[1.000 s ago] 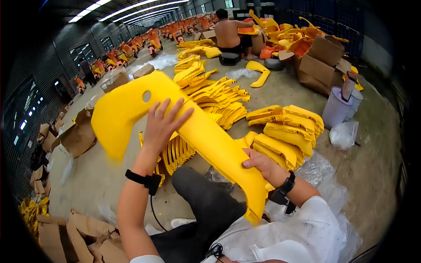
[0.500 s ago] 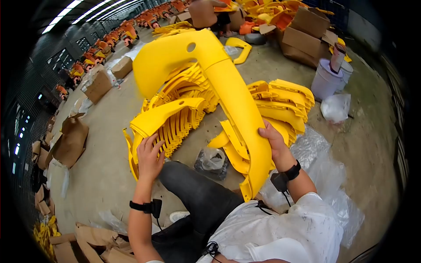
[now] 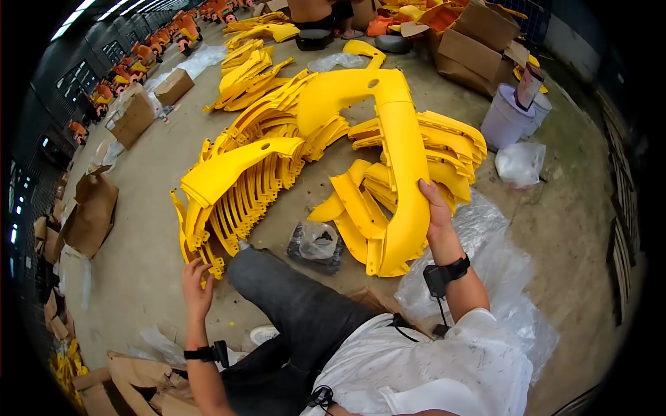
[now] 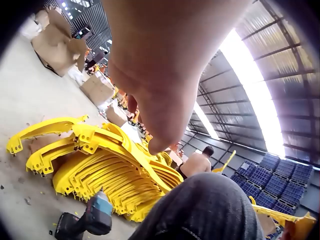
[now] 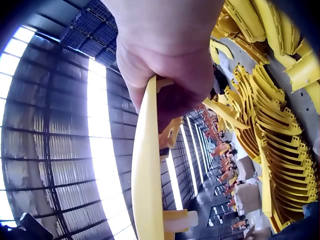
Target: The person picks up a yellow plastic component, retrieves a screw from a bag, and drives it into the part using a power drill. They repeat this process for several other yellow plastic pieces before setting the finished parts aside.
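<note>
My right hand (image 3: 437,215) grips a curved yellow plastic panel (image 3: 406,152) by its edge, the thumb over its outer face. The panel stands tilted up, its bent end with a round hole away from me. My left hand (image 3: 198,288) has let its fingers hang loosely curled with nothing in them, close to the near end of a row of nested yellow panels (image 3: 257,197). In the left wrist view a cordless drill (image 4: 97,215) stands on the floor beside that row; my knee mostly hides it in the head view.
More yellow panels (image 3: 454,142) are stacked ahead on the right. A bagged black item (image 3: 316,243) lies between the stacks. Plastic film (image 3: 479,243), a white bucket (image 3: 506,118) and cardboard boxes (image 3: 475,45) are to the right. Flattened cardboard (image 3: 90,211) lies left; a person (image 3: 312,14) sits beyond.
My left hand has come off the panel and moved down and left. My right hand keeps its grip while the panel has swung right and more upright. The view has tipped downward.
</note>
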Demonstrator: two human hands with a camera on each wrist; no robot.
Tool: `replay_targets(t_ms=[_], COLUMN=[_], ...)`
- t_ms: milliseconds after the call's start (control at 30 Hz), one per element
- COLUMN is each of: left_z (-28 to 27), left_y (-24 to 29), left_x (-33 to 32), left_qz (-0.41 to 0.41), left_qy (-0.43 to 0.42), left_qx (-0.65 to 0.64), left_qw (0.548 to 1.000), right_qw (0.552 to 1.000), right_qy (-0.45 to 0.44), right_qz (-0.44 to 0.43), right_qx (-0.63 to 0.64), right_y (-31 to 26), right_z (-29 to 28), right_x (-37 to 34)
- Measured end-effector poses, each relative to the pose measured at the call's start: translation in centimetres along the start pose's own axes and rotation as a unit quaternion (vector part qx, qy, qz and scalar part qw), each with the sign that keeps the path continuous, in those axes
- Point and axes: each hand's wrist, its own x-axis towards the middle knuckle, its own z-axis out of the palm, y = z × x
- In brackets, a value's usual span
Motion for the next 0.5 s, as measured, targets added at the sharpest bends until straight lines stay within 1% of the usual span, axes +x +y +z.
replay_targets(t_ms=[33, 67, 100, 133, 167, 200, 233, 267, 300, 367, 400, 433, 467, 500], left_z=[0.0, 0.2, 0.4, 0.6, 0.7, 0.6, 0.4, 0.2, -0.1, -1.1, -1.8, -2.6, -3.6, -4.7], left_y=[-0.8, -1.9, -3.3, -4.9, -6.2, -7.3, -8.2, -9.1, -10.1, -12.1, -13.1, -14.0, -14.5, -14.4], left_x=[-0.6, -1.3, -2.1, -2.9, -3.8, -4.7, -5.7, -6.8, -8.1, -11.1, -12.6, -14.1, -15.5, -16.5], left_qz=[-0.018, -0.055, -0.057, -0.078, -0.098, -0.102, -0.139, -0.176, -0.181, -0.231, -0.235, -0.271, -0.307, -0.342], left_qy=[0.002, 0.004, 0.003, 0.021, 0.038, 0.035, 0.041, 0.047, 0.046, 0.035, 0.036, 0.045, 0.054, 0.071], left_qx=[-0.001, -0.016, -0.019, -0.044, -0.069, -0.071, -0.082, -0.092, -0.094, -0.061, -0.062, -0.071, -0.081, -0.065], left_qw=[1.0, 0.998, 0.998, 0.996, 0.992, 0.992, 0.986, 0.979, 0.978, 0.97, 0.969, 0.959, 0.947, 0.935], right_qw=[1.0, 1.0, 0.999, 0.997, 0.997, 0.994, 0.991, 0.991, 0.99, 0.989, 0.987, 0.984, 0.984, 0.982], right_qy=[0.013, 0.015, 0.033, 0.051, 0.053, 0.078, 0.101, 0.103, 0.106, 0.106, 0.116, 0.126, 0.126, 0.137], right_qz=[-0.018, -0.015, -0.033, -0.052, -0.049, -0.068, -0.087, -0.083, -0.091, -0.095, -0.109, -0.124, -0.122, -0.129], right_qx=[-0.003, -0.005, -0.009, -0.014, -0.016, -0.023, -0.03, -0.034, -0.029, -0.027, -0.019, -0.012, -0.018, -0.032], right_y=[-0.2, -0.3, -0.5, -0.7, -1.0, -1.4, -1.9, -2.5, -3.2, -4.6, -5.4, -6.3, -7.4, -8.6], right_z=[-0.4, -0.9, -1.4, -2.0, -2.7, -3.4, -4.0, -4.3, -4.4, -4.5, -4.6, -4.8, -6.8, -7.0], right_x=[0.1, 0.2, 0.4, 0.6, 0.9, 1.3, 1.6, 2.0, 2.6, 4.1, 5.2, 6.4, 8.1, 10.0])
